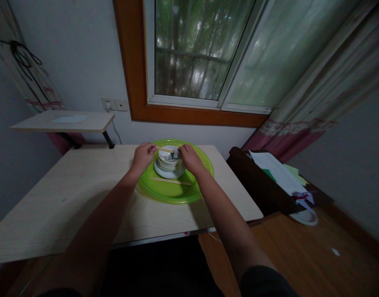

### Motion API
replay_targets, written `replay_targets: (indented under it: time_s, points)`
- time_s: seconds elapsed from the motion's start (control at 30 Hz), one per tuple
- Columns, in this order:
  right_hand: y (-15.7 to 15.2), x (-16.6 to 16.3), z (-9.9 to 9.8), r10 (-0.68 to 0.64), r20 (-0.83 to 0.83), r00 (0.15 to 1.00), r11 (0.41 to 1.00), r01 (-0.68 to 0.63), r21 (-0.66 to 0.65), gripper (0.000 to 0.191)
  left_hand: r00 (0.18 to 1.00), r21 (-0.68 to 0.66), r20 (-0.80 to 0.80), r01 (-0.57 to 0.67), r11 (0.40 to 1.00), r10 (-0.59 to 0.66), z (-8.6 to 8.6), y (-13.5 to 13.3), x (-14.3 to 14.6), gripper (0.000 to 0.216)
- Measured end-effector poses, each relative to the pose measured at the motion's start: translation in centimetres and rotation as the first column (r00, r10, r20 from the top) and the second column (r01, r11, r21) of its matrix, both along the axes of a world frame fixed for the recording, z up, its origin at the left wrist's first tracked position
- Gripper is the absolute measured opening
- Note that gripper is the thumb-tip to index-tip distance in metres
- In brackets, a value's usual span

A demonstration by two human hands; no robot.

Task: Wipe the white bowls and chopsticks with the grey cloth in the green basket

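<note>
My left hand [143, 157] is closed on the left end of light wooden chopsticks [164, 149], held level above a stack of small white bowls [167, 163]. My right hand [190, 158] is closed at their other end, its fingers pinching a small grey-blue piece [175, 154], perhaps cloth; its exact kind is unclear. The bowls stand on a white plate [169, 175] in a round bright green tray [164, 195]. In front of the plate, another pair of chopsticks [171, 181] lies across the tray.
The tray rests on a pale wooden table [84, 177] against the wall. A raised shelf [65, 119] stands at the back left, near wall sockets [114, 104]. Right of the table, a dark brown piece of furniture [257, 177] bears papers [279, 171]. A window [204, 53] is behind.
</note>
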State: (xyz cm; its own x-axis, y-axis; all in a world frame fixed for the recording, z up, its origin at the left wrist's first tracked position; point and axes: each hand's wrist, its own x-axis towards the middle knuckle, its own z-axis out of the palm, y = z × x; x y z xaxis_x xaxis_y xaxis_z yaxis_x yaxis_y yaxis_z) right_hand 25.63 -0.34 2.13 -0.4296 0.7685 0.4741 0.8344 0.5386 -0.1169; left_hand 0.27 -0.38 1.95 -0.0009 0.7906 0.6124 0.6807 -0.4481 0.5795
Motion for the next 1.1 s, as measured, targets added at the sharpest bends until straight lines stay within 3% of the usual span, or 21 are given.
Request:
replay_targets:
  time_s: [0.13,0.3,0.43,0.63,0.9,1.1]
  points:
    - [0.0,0.6,0.2,-0.036,-0.006,0.999,0.999,0.036,0.01,0.02,0.997,-0.006,0.037,-0.062,0.998,0.063,0.0,0.1,-0.5,0.017]
    - [-0.1,0.6,0.0,-0.015,0.03,0.999,0.999,0.014,0.029,0.024,1.0,-0.015,0.011,-0.024,1.0,0.024,-0.2,0.4,-0.7,0.017]
    - [-0.2,0.1,-0.2,0.015,0.052,0.999,0.999,-0.017,0.034,0.023,0.997,-0.037,-0.048,0.051,0.998,-0.053,-0.3,0.4,-0.3,0.017]
    - [-0.4,-0.7,-0.5,0.124,0.093,0.988,0.991,-0.128,0.046,0.022,0.952,-0.094,-0.158,0.251,0.963,-0.264,-0.3,-0.1,0.9,0.014]
    - [-0.5,-1.2,-0.6,0.166,0.063,0.984,0.985,-0.169,0.033,0.022,0.928,-0.118,-0.148,0.328,0.937,-0.343,-0.7,0.0,1.2,0.019]
    - [-0.3,-1.3,-0.5,0.139,0.058,0.989,0.989,-0.141,0.037,0.023,0.949,-0.075,-0.126,0.281,0.957,-0.289,-0.9,0.6,0.7,0.02]
